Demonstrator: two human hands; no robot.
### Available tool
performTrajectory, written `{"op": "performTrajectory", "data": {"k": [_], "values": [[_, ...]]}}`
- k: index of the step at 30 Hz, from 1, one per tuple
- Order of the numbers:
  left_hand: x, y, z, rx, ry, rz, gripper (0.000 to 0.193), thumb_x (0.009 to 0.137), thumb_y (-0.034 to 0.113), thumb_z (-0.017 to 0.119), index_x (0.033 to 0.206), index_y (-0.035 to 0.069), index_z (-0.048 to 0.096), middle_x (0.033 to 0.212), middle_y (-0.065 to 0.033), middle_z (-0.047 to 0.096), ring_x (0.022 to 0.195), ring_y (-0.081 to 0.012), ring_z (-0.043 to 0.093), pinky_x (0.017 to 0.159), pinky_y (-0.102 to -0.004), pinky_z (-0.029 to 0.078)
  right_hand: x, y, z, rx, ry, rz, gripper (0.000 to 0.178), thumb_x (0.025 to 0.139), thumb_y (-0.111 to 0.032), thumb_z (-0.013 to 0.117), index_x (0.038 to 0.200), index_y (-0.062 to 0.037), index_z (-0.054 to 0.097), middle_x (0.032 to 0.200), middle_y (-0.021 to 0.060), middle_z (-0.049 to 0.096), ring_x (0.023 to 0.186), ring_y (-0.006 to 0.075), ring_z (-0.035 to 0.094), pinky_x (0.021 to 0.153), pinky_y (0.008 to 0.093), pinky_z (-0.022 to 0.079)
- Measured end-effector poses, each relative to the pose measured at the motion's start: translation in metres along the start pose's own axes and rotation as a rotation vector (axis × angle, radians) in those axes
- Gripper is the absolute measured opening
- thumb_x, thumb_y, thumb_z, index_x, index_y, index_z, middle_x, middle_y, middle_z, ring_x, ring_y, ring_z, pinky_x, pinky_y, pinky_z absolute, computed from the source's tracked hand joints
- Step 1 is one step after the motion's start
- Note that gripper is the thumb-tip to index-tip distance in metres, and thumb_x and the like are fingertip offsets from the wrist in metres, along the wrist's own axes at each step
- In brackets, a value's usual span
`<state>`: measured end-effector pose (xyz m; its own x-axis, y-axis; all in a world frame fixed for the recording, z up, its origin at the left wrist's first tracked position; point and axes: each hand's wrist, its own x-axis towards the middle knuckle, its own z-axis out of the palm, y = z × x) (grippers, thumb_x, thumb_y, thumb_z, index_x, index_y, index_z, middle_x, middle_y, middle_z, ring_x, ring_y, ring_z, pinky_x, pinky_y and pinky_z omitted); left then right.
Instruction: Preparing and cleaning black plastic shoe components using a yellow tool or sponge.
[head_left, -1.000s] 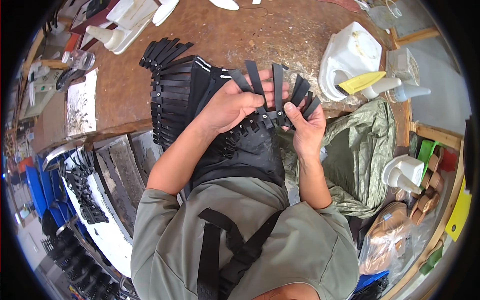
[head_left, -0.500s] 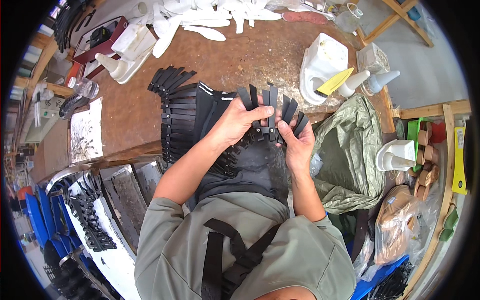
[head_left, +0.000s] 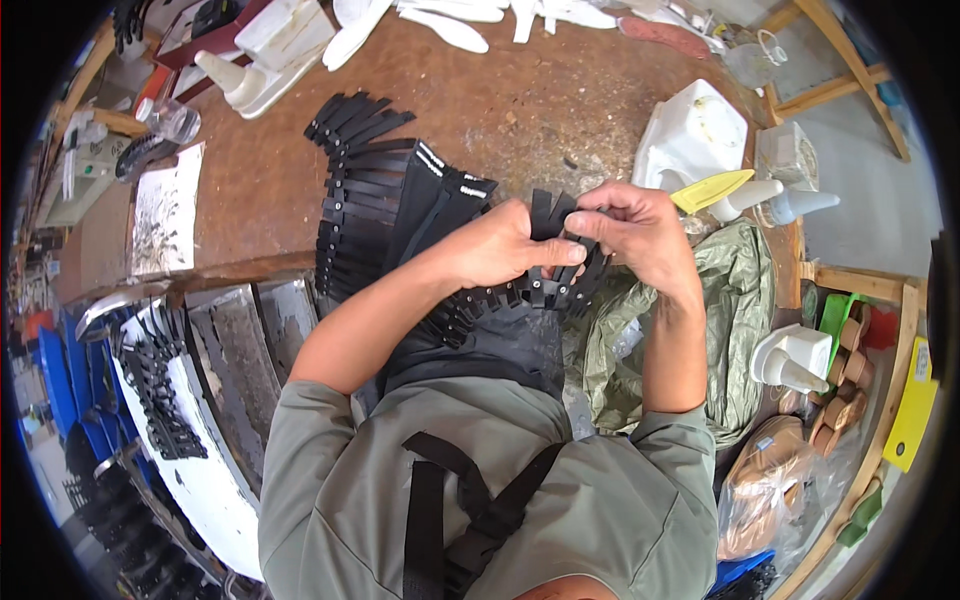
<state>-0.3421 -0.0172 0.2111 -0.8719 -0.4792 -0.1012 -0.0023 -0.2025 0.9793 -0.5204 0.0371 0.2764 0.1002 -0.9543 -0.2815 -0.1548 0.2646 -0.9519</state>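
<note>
In front of my body I hold a black strappy piece [head_left: 541, 213] made of flat strips with small round studs. My left hand [head_left: 497, 243] is closed on it, thumb lying across the strips. My right hand [head_left: 643, 232] pinches the strip ends at the right, its fingertips partly hidden behind the strips. A studded chain of the same strips trails below my left forearm toward my lap. On the table's near edge, left of my hands, lies a row of similar black strap pieces [head_left: 350, 220], beside black fabric [head_left: 430, 205] with white marks along its top.
Brown worktable [head_left: 480, 110] carries white shoe-sole-shaped pieces [head_left: 450, 30] at the back. A white pot [head_left: 690, 140] and a yellow blade-shaped piece [head_left: 712, 190] stand right of my hands. A green crinkled bag [head_left: 735, 300] gapes below them. White machine-like holder [head_left: 265, 60] sits at the left.
My right hand has risen and turned inward, from spreading the strips to pinching their ends. The fanned strips are now bunched. The view has shifted slightly.
</note>
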Motion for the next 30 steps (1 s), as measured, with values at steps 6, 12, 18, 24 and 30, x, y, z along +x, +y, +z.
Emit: {"op": "performTrajectory", "data": {"k": [6,12,18,24,30], "values": [[0.005,0.009,-0.009,-0.063,-0.213,0.019,0.023,0.094,0.025,0.054,0.097,0.004,0.063,0.084,0.0,0.066,0.071,-0.0084,0.055,0.065,-0.0253,0.046,0.002,0.008,0.005,0.196,0.002,-0.01,0.012,0.086,-0.002,0.062,0.093,0.0074,0.063,0.071,0.008,0.062,0.056,0.0135,0.062,0.043,0.0235,0.049],[0.007,0.008,-0.003,-0.097,-0.236,-0.047,0.023,0.093,0.025,0.054,0.098,0.003,0.062,0.085,-0.0021,0.066,0.072,-0.0089,0.056,0.066,-0.0248,0.046,0.006,0.027,-0.002,0.082,-0.052,-0.252,0.01,0.087,-0.002,0.06,0.093,0.0057,0.063,0.076,0.008,0.061,0.056,0.0144,0.063,0.044,0.0227,0.049],[0.004,0.008,0.001,-0.187,-0.088,-0.065,0.019,0.091,0.02,0.057,0.098,0.003,0.062,0.084,-0.0067,0.065,0.073,-0.0147,0.062,0.062,-0.0254,0.046,-0.002,0.028,0.0,-0.113,0.151,-0.332,0.017,0.08,-0.004,0.068,0.096,0.0025,0.067,0.078,0.0072,0.058,0.072,0.0121,0.059,0.059,0.0253,0.046],[0.003,0.008,0.004,-0.054,-0.165,-0.031,0.02,0.092,0.022,0.056,0.1,0.004,0.061,0.085,-0.0052,0.065,0.076,-0.0117,0.06,0.062,-0.0253,0.045,-0.005,0.026,-0.001,-0.008,0.022,-0.234,0.016,0.08,-0.002,0.068,0.094,0.0039,0.067,0.08,0.0068,0.058,0.066,0.0119,0.059,0.053,0.024,0.048],[0.008,0.023,-0.006,0.041,-0.353,-0.117,0.023,0.095,0.023,0.051,0.103,0.002,0.06,0.093,-0.0054,0.064,0.079,-0.0108,0.056,0.067,-0.0265,0.047,-0.01,0.021,0.001,0.029,0.039,-0.3,0.012,0.083,-0.002,0.065,0.092,0.0058,0.066,0.081,0.0082,0.057,0.06,0.0136,0.062,0.045,0.023,0.051]]}}
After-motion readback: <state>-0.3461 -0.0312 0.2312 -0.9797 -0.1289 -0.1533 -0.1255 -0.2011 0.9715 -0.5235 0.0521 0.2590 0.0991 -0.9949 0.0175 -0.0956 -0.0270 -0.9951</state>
